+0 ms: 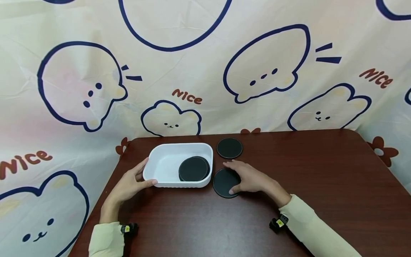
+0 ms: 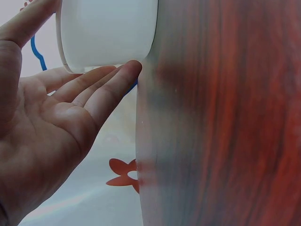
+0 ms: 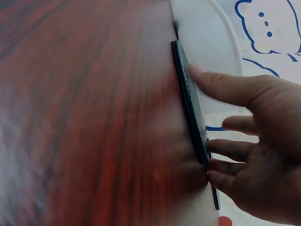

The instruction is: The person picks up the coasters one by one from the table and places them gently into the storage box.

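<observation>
A white plastic storage bin [image 1: 163, 164] stands on the table's left half, with black round coasters [image 1: 193, 169] overlapping in its right end. My left hand [image 1: 130, 184] holds the bin's left end, its thumb at the front corner and its fingers against the end wall; the wall and fingers also show in the left wrist view. Just right of the bin, a black round coaster [image 1: 223, 184] with a stitched edge lies flat. Over its right part spreads my right hand [image 1: 252, 177], thumb near the front edge and fingers by the back edge. Another coaster [image 1: 229, 148] lies behind it.
The dark brown wooden table [image 1: 321, 171] extends to the right and toward me. A cloth backdrop [image 1: 212, 71] with cartoon bears hangs behind the table. Each wrist carries a small black camera, such as the right wrist camera [image 1: 278, 223].
</observation>
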The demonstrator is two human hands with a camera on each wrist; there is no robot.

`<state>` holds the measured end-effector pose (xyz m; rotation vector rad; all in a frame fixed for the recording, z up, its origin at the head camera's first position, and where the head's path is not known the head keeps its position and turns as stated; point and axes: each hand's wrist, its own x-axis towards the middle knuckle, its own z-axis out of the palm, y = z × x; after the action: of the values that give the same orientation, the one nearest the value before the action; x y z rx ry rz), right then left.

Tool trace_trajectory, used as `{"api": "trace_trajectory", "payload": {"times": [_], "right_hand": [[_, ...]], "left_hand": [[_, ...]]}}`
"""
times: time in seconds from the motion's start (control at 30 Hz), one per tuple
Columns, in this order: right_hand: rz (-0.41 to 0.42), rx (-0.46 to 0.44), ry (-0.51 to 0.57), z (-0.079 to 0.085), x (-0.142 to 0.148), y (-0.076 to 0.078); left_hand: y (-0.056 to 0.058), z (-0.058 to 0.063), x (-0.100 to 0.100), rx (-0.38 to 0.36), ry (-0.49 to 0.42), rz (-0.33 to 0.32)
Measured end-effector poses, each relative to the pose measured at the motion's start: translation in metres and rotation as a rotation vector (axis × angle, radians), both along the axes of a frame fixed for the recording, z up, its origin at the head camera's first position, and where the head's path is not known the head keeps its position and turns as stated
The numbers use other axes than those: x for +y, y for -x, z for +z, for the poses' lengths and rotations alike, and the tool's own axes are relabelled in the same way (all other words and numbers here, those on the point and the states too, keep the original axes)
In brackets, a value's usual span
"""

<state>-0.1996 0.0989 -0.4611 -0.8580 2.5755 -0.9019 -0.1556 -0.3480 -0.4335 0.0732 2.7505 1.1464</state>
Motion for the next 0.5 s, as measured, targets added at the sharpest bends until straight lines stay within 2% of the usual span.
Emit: {"api": "trace_trajectory", "payload": {"times": [0.23, 0.5], "right_hand": [[-0.006, 0.024, -0.031, 0.0010, -0.0025, -0.0024], [-0.082, 0.087, 0.105, 0.0003, 0.0004, 0.0019]], "left_hand": [[0.0010, 0.0002, -0.0008, 0.004, 0.007, -0.004], [-0.0001, -0.0001, -0.0006, 0.004, 0.003, -0.004]]}}
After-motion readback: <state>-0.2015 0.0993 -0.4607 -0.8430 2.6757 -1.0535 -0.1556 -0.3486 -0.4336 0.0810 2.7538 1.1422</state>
